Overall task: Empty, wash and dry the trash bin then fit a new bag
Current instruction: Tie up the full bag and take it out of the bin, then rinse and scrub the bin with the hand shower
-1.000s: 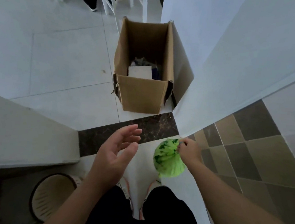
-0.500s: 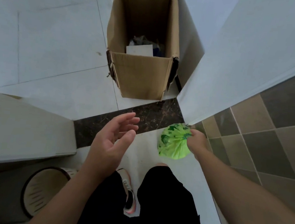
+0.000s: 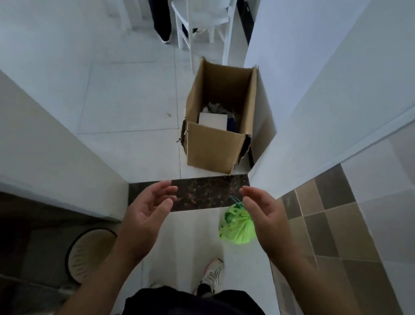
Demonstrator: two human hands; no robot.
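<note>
A small knotted green trash bag (image 3: 237, 225) is just left of my right hand (image 3: 263, 220), low over the white floor. The right hand's fingers are stretched out and its palm faces left. I cannot tell whether it still touches the bag. My left hand (image 3: 146, 212) is raised opposite, palm facing right, fingers relaxed and holding nothing. The round beige trash bin (image 3: 87, 255) stands on the floor at lower left, partly hidden by my left forearm. An open cardboard box (image 3: 212, 147) with rubbish inside stands ahead, past a dark stone threshold (image 3: 198, 189).
White walls close in on both sides of the doorway, and the right wall (image 3: 334, 218) carries brown tiles. Beyond the box stand a white chair (image 3: 201, 13) and another person's dark-trousered legs (image 3: 161, 10). My shoe (image 3: 212, 274) is on the floor below the bag.
My right hand has gone from pinching the bag's knot to spread fingers, and the bag now sits lower beside it. The view has tilted up, showing the chair.
</note>
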